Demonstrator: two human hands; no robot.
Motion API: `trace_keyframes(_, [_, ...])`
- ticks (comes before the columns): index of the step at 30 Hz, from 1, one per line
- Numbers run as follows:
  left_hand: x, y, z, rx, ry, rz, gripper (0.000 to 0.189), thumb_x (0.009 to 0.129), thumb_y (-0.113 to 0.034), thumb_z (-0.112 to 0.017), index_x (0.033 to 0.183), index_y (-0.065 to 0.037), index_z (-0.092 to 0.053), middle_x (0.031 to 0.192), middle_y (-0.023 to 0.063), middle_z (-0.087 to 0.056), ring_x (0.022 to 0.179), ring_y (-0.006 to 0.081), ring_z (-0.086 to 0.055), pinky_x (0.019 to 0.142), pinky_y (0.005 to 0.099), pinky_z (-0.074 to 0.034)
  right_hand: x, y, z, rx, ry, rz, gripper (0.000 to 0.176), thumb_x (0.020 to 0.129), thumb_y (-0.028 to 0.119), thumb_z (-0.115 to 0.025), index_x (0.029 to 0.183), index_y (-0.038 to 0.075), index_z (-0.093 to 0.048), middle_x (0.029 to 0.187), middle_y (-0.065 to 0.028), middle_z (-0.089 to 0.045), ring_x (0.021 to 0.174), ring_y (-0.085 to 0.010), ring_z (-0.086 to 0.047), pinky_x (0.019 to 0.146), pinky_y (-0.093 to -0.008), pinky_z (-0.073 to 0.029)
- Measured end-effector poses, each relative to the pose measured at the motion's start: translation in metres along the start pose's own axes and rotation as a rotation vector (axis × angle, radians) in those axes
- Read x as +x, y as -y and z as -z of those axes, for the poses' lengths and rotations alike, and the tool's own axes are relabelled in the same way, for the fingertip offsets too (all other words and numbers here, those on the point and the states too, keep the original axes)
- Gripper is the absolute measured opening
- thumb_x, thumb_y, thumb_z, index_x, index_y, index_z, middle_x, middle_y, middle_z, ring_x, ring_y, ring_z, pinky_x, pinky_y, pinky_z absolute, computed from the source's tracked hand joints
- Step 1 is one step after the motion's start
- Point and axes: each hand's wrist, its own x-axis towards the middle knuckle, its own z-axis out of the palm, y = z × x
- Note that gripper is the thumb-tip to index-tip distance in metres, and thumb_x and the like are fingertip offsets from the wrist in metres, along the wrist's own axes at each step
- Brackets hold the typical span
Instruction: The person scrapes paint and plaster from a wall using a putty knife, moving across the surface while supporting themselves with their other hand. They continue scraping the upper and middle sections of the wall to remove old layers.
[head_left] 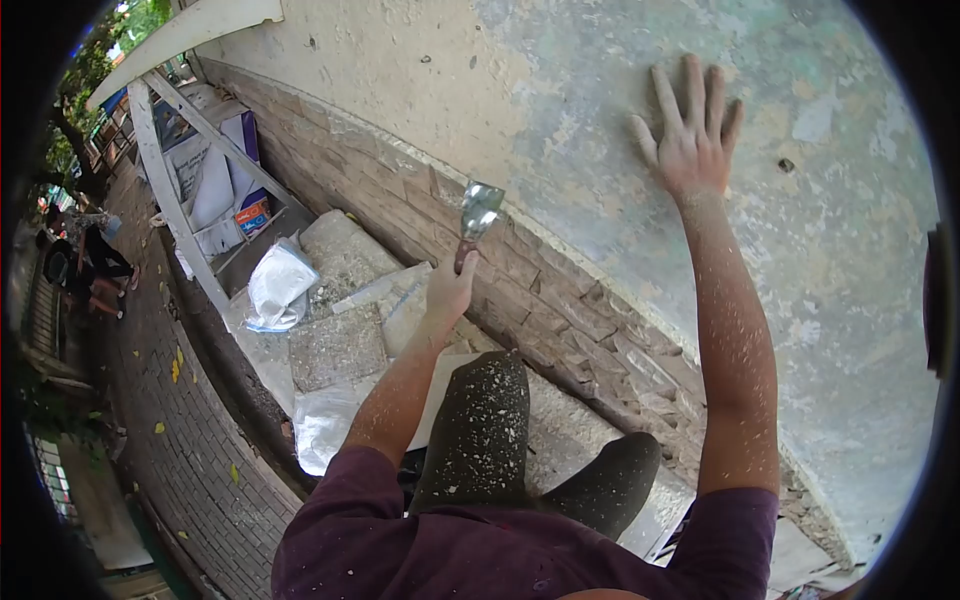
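Left hand [450, 291]: grip closed around the handle of a putty knife [482, 208]. The broad metal blade points up and away from the person, and in the view overlaps the top edge of the stone-clad band [540, 285]. Blade contact with any surface: cannot tell.

Right hand [692, 150]: grip open, fingers spread, palm laid against the painted wall [600, 150], well apart from the putty knife. Wall coat is patchy, pale cream toward the left and grey-green around the right hand. A small dark spot [786, 165] lies just beside the hand, to its right.

Pale flecks cover the right forearm [738, 340] and the dark trousers [475, 430].

Below the wall, left of the knees: dusty slabs [338, 348], a white plastic bag [280, 285] near the left hand, and a second clear plastic bag [325, 425] nearer the body. Farther left, a white frame [180, 210] stands beside a brick-paved path [190, 430] dotted with yellow leaves [177, 366].
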Motion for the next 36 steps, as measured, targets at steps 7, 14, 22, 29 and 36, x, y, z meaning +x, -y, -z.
trace_keyframes(7, [0.067,0.032,-0.009,0.170,0.088,-0.075,0.041,0.091,-0.039,-0.049,0.097,0.000,-0.059,0.079,0.0264,-0.060,0.081,0.0445,-0.059,0.067,0.0467,-0.045,0.000,0.003,-0.007,-0.033,0.006,-0.028,0.057,0.086,0.061,-0.043,0.137,0.035,-0.040,0.151,-0.0006,-0.022,0.141,-0.0250,-0.012,0.111,-0.0523,-0.005])
trace_keyframes(14, [0.138,-0.084,-0.005,-0.097,-0.004,-0.053,0.043,0.092,-0.039,-0.046,0.099,0.001,-0.059,0.085,0.0255,-0.062,0.086,0.0437,-0.059,0.073,0.0460,-0.046,0.000,0.005,-0.004,-0.116,0.066,-0.018,0.058,0.085,0.062,-0.044,0.136,0.033,-0.042,0.150,-0.0021,-0.024,0.141,-0.0266,-0.012,0.112,-0.0508,-0.003])
trace_keyframes(22, [0.203,-0.080,0.005,0.081,-0.174,-0.159,0.052,0.093,-0.046,-0.038,0.105,-0.001,-0.059,0.093,0.0282,-0.061,0.091,0.0439,-0.058,0.078,0.0469,-0.045,0.000,0.005,-0.009,-0.075,0.012,-0.026,0.059,0.084,0.062,-0.045,0.135,0.032,-0.044,0.150,-0.0029,-0.025,0.141,-0.0272,-0.014,0.112,-0.0499,0.001])
trace_keyframes(29, [0.117,0.016,-0.002,-0.017,-0.041,-0.136,0.049,0.093,-0.044,-0.039,0.102,0.000,-0.059,0.085,0.0250,-0.062,0.085,0.0419,-0.060,0.073,0.0452,-0.046,-0.001,0.003,-0.009,-0.053,0.022,-0.032,0.058,0.086,0.062,-0.044,0.136,0.032,-0.043,0.151,-0.0025,-0.023,0.141,-0.0267,-0.014,0.112,-0.0499,0.001])
trace_keyframes(36, [0.178,-0.053,0.021,-0.016,-0.002,0.044,0.048,0.093,-0.043,-0.041,0.103,-0.001,-0.060,0.086,0.0241,-0.062,0.087,0.0420,-0.059,0.075,0.0446,-0.045,-0.001,0.004,-0.008,-0.060,0.057,-0.028,0.059,0.085,0.063,-0.044,0.136,0.032,-0.042,0.151,-0.0014,-0.021,0.141,-0.0257,-0.012,0.112,-0.0493,0.004])
